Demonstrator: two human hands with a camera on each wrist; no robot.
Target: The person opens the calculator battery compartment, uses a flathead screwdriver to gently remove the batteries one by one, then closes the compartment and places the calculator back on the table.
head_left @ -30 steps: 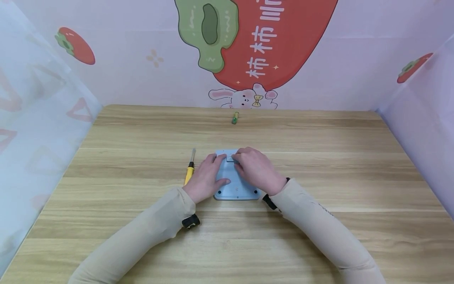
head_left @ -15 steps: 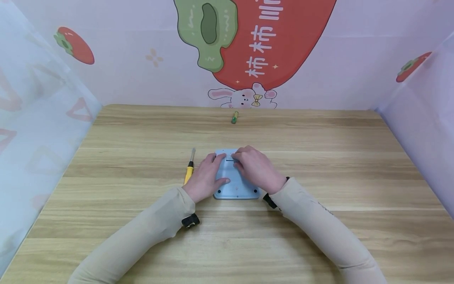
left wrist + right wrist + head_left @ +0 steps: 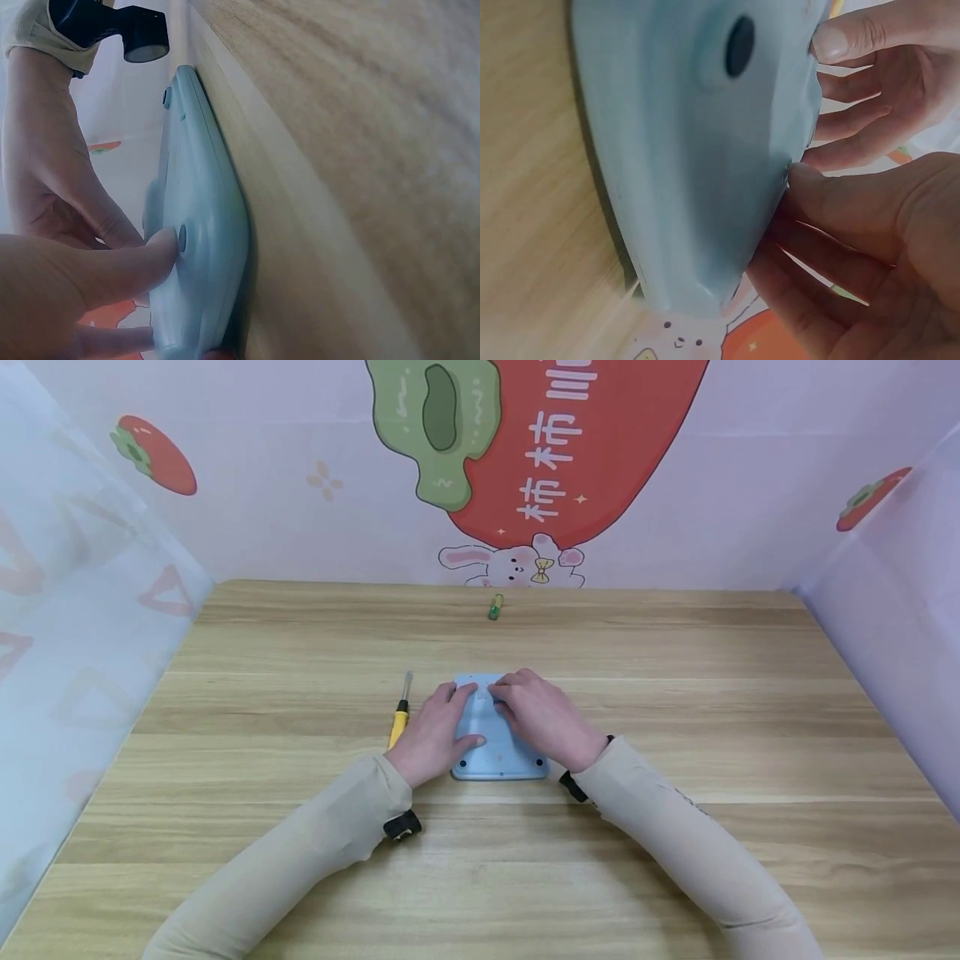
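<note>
A light-blue plastic device (image 3: 501, 752), which looks like a calculator, lies back side up on the table with round dark feet showing. Set into its upper part is a small battery cover (image 3: 482, 692), partly hidden by fingers. My left hand (image 3: 431, 735) rests on the device's left side, fingers spread. In the left wrist view its thumb (image 3: 161, 255) touches the back beside a foot. My right hand (image 3: 543, 714) presses its fingertips at the cover; in the right wrist view the thumb (image 3: 806, 180) touches the back, while the contact of the other fingertips is partly hidden.
A screwdriver (image 3: 400, 718) with a yellow handle lies just left of the left hand, its shaft pointing away. Near the table's back edge lies a small green battery (image 3: 496, 607). A printed backdrop (image 3: 262, 502) stands behind the wooden table (image 3: 300, 627).
The dark line along the battery cover's lower edge has faded, and the cover now looks more level with the back. Both hands have stayed in nearly the same place.
</note>
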